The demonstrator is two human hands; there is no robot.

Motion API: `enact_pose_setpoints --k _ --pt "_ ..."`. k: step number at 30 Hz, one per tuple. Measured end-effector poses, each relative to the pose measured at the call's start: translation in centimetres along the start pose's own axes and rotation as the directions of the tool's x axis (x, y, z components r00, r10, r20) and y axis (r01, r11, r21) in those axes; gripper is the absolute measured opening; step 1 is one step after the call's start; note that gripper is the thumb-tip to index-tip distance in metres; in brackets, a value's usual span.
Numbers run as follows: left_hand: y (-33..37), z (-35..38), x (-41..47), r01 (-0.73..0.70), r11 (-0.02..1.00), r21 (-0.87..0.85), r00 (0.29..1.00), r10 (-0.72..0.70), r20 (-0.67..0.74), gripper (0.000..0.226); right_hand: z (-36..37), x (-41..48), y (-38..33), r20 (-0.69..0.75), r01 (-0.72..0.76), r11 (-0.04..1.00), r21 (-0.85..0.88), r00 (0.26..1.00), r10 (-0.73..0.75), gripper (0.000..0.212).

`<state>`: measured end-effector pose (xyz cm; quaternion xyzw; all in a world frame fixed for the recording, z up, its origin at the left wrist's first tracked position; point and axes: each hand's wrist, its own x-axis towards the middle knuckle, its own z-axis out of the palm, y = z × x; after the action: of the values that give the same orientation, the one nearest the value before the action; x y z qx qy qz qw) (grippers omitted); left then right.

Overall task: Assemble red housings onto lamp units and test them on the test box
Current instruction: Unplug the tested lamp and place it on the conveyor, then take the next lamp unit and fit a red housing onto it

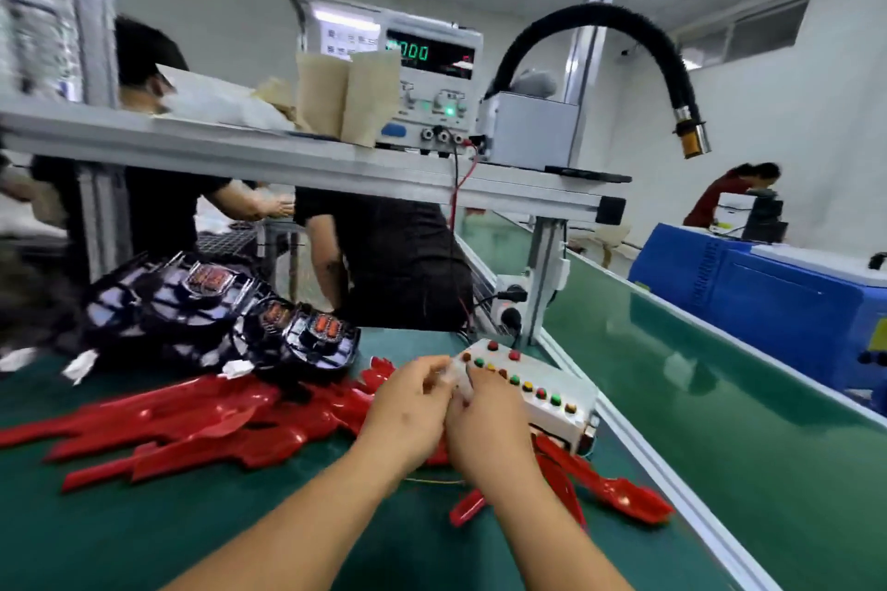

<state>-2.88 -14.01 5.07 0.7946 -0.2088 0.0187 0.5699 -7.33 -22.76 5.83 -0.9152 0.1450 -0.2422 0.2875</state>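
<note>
The green bench (144, 518) carries everything. At its far left lies a heap of black lamps (192, 317), glossy and tangled together, with white connectors trailing from them. In front of them the red housings (192, 418) are spread in an overlapping pile, and a few more lie at the near right, under the right forearm. The test box (542, 394), white with a row of coloured buttons, sits by the bench's right edge, just beyond the hands.

The left hand (408, 413) and right hand (485, 427) meet in front of the box. The fingers of both are curled and pinched on a small white plug (456, 377). The blur hides the detail, but it seems to be a lamp lead being joined for the test.

The housings look like thin, stiff, shiny moulded plastic with long tapering prongs. They are probably light, slippery and easy to scuff or snap at the tips, so the broad middle is the safer hold. The plug is tiny and light. It is better gripped by its body than by its wires.
</note>
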Motion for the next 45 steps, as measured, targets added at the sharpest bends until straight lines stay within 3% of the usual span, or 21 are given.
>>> enact_pose_setpoints --k 5,12,17,25,30,45 --pt "-3.0 -3.0 0.5 0.1 0.995 0.019 0.982 -0.096 -0.161 0.029 4.3 0.7 -2.9 0.119 0.145 0.987 0.066 0.981 -0.152 0.024" --pt "-6.8 -4.6 0.4 0.203 0.975 0.094 0.964 -0.181 -0.196 0.029 9.0 0.2 -3.0 0.19 0.047 0.946 0.32 0.975 -0.112 0.025" --pt "-9.2 -3.9 -0.1 0.239 0.955 0.176 0.958 -0.202 -0.204 0.029 11.5 0.3 -1.2 0.179 0.127 0.963 0.238 0.969 -0.172 0.028" --pt "-10.1 -4.4 -0.2 0.217 0.963 0.161 0.963 -0.185 -0.194 0.03 13.1 1.3 -1.1 0.259 0.177 0.984 0.032 0.949 -0.179 0.03" --pt "-10.5 -4.8 0.0 0.165 0.97 0.177 0.981 -0.142 -0.133 0.032 13.3 0.7 -0.7 0.211 0.173 0.983 0.059 0.96 -0.181 0.035" --pt "-11.5 -4.6 0.2 0.091 0.986 0.142 0.99 -0.074 -0.119 0.031 13.2 -0.3 -1.4 0.098 0.295 0.953 0.072 0.949 -0.301 0.02"
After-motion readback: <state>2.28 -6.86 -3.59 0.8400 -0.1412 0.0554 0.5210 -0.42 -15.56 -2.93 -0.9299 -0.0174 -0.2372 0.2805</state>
